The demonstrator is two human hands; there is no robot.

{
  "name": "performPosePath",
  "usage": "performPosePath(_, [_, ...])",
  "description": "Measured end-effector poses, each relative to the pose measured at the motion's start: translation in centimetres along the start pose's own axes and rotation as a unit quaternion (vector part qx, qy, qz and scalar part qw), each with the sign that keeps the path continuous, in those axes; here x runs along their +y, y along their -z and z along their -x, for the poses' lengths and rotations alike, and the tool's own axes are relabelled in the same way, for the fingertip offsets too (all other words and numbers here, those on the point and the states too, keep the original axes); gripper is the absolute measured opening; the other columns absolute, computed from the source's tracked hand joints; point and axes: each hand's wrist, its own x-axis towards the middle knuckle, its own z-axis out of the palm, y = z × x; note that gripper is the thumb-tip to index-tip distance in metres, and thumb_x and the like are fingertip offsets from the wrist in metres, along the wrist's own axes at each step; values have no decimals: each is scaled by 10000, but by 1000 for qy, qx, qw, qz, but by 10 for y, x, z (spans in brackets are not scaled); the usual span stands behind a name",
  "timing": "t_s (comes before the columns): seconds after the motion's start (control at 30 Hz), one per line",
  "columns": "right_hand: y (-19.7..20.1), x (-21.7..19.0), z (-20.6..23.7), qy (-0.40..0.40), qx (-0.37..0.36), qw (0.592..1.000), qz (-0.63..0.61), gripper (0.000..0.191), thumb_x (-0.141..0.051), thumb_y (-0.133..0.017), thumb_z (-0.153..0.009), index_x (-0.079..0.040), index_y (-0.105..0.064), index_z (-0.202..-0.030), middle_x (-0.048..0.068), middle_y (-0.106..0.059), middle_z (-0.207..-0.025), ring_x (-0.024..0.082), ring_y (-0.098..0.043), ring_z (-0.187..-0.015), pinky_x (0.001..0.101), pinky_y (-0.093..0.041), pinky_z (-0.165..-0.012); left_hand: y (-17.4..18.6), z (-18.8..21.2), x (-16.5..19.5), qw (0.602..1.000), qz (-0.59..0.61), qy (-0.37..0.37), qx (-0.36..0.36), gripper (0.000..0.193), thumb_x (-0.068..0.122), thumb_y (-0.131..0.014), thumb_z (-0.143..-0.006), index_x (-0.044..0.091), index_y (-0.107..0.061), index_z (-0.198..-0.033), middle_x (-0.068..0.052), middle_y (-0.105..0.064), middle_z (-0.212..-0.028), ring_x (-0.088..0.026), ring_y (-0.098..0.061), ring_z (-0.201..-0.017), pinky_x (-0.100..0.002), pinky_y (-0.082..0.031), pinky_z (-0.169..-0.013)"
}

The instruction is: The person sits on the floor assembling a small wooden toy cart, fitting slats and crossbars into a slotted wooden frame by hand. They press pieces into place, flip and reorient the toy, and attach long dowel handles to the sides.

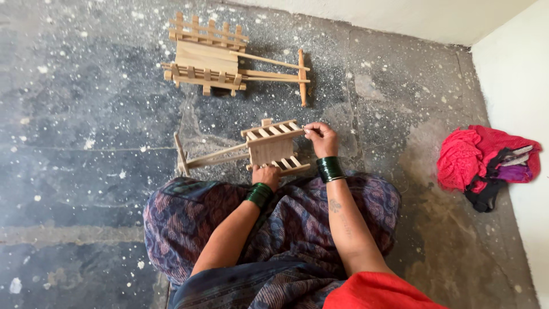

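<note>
Landmark: small wooden cart, lying on grey speckled stone floor just ahead of the seated person's knees. Its long shaft with crossbar points left. Left hand at the cart's near rail, fingers curled closed on its edge; green bangles on the wrist. Right hand at the cart's right end, fingertips pinched narrow on the tip of the far rail. Beyond the cart, well apart, a second, larger wooden cart. Far right of the cart, by the white wall, a heap of red cloth
</note>
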Motion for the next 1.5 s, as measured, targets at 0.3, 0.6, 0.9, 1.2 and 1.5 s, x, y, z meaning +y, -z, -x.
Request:
performPosePath(0.3, [-51,-47,-17,73,-183,919,342,151,-9,-676,-927,-118,-776,-895,22,-769,-968,212,-719,-769,345,-580,-711,14,15,-1,995,-44,1,-87,157,208,-654,-870,202,-778,-965,-80,-761,-985,-298,-739,-929,-435,-590,-790])
performPosePath(0.6, [-52,-28,-17,-14,-319,939,131,104,5,-734,-865,-83,-763,-913,30,-782,-935,158,-731,-876,314,-588,-837,12,21,6,996,-47,-33,-63,164,169,-613,-882,195,-758,-955,-88,-772,-937,-268,-750,-900,-453,-511,-977])
performPosePath(0.9, [-46,-33,-12,65,-147,985,62,90,18,-735,-911,-60,-738,-954,13,-763,-950,125,-721,-873,269,-585,-805,28,-1,-14,980,-152,-26,126,223,141,-518,-938,125,-718,-1036,-98,-721,-1101,-267,-700,-1047,-458,-400,-1069])
performPosePath(1.2, [-50,-37,20,101,-130,971,173,113,53,-727,-867,-29,-740,-943,58,-750,-991,162,-713,-840,280,-566,-741,61,11,16,1000,-4,-15,-3,279,100,-548,-934,169,-711,-1149,-85,-689,-1174,-276,-667,-1030,-450,-469,-940])
performPosePath(1.5, [-48,-27,23,64,-122,982,128,103,26,-717,-891,-51,-754,-948,56,-772,-990,163,-755,-896,299,-625,-804,93,32,46,969,-21,-238,63,174,130,-616,-926,151,-731,-1054,-61,-638,-1257,-280,-513,-1293,-440,-429,-1050])
